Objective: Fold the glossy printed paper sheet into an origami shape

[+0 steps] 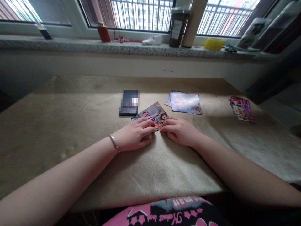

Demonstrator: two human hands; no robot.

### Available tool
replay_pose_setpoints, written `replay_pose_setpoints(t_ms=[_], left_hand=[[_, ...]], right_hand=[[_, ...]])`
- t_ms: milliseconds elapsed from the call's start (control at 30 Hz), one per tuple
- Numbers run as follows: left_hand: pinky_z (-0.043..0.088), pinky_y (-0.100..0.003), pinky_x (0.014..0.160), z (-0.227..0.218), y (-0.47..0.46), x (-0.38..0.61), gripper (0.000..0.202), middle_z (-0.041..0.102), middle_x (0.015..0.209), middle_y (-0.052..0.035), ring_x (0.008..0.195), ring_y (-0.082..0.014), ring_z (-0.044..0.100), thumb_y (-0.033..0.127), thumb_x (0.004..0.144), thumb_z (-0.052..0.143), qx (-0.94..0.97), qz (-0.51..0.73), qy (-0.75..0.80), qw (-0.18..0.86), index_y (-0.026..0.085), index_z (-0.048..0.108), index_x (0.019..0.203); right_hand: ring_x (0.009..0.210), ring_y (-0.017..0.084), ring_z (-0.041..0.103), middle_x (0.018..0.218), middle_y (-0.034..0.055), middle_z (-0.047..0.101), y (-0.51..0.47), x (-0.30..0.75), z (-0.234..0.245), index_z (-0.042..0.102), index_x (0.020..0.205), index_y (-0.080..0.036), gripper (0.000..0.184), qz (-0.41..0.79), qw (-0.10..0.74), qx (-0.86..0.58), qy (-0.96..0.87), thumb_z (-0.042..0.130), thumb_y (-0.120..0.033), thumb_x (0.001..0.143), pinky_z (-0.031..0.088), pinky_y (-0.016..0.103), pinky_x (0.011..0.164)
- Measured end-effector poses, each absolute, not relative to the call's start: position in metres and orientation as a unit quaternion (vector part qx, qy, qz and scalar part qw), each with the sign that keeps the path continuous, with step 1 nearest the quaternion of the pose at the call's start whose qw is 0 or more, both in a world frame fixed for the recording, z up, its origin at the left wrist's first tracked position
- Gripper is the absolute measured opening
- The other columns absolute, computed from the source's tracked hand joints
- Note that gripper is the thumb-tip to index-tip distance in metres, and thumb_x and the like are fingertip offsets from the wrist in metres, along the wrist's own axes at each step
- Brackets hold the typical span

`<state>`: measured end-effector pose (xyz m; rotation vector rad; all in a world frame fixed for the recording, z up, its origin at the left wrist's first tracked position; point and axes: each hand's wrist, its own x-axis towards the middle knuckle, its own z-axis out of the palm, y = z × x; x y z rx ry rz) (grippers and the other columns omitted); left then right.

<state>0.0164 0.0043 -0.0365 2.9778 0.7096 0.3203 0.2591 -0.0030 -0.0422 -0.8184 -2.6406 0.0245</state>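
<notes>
A colourful printed paper sheet (152, 114) lies on the tan table cover (70, 125) just in front of me. My left hand (134, 135), with a silver bracelet on its wrist, pinches the sheet's near corner with curled fingers. My right hand (180, 131) meets it from the right, fingers closed on the same near edge. Both hands rest on the table, fingertips almost touching each other.
A dark phone (128, 103) lies beyond the sheet to the left. A small stack of bluish printed sheets (185, 102) sits to the right, another colourful sheet (242, 108) farther right. The window sill (82, 45) holds a red cup (103, 34), dark jar (177, 28), and yellow box (214, 44).
</notes>
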Motion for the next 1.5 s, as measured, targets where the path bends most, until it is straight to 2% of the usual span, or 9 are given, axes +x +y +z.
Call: replay_pose_setpoints(t_ms=[333,700,1067,1267,1500], left_hand=[[0.042,-0.043,0.103,-0.034,0.009,0.009,0.024,0.053,0.128,-0.0102,0.12,-0.025,0.047,0.028,0.09,0.051,0.969,0.1,0.214,0.072,0.018,0.057,0.111],[0.041,-0.043,0.104,-0.037,0.012,0.0,0.025,0.055,0.128,-0.0094,0.121,-0.0235,0.046,0.023,0.088,0.054,0.965,0.106,0.214,0.11,0.019,0.059,0.112],[0.042,-0.042,0.104,-0.036,0.009,-0.001,0.023,0.056,0.128,-0.0093,0.122,-0.0221,0.046,0.025,0.089,0.054,0.964,0.117,0.209,0.12,0.019,0.06,0.11],[0.039,-0.046,0.106,-0.029,0.006,-0.004,0.023,0.056,0.13,-0.0062,0.126,-0.0244,0.041,0.024,0.086,0.058,0.966,0.1,0.221,0.087,0.02,0.062,0.108],[0.045,-0.042,0.098,-0.021,0.004,-0.01,0.021,0.057,0.129,-0.0047,0.116,-0.0238,0.048,0.028,0.085,0.058,0.966,0.079,0.233,0.076,0.021,0.063,0.105]], right_hand=[[0.088,0.019,0.055,0.097,0.006,0.067,-0.003,0.261,-0.045,0.069,0.101,-0.02,0.028,0.007,0.183,-0.292,-0.939,0.048,-0.012,0.084,0.048,0.032,0.078],[0.088,0.018,0.055,0.097,0.007,0.067,-0.005,0.26,-0.046,0.069,0.098,-0.02,0.028,0.011,0.179,-0.296,-0.938,0.047,-0.012,0.084,0.048,0.033,0.078],[0.088,0.018,0.055,0.098,0.007,0.067,-0.008,0.259,-0.044,0.069,0.097,-0.019,0.027,0.016,0.184,-0.295,-0.937,0.047,-0.012,0.084,0.047,0.032,0.078],[0.088,0.018,0.056,0.098,0.0065,0.067,-0.009,0.258,-0.042,0.069,0.097,-0.02,0.027,0.01,0.173,-0.3,-0.938,0.048,-0.012,0.082,0.047,0.032,0.078],[0.089,0.018,0.056,0.098,0.0068,0.067,-0.008,0.256,-0.043,0.07,0.096,-0.02,0.027,0.01,0.177,-0.299,-0.938,0.048,-0.011,0.082,0.047,0.032,0.078]])
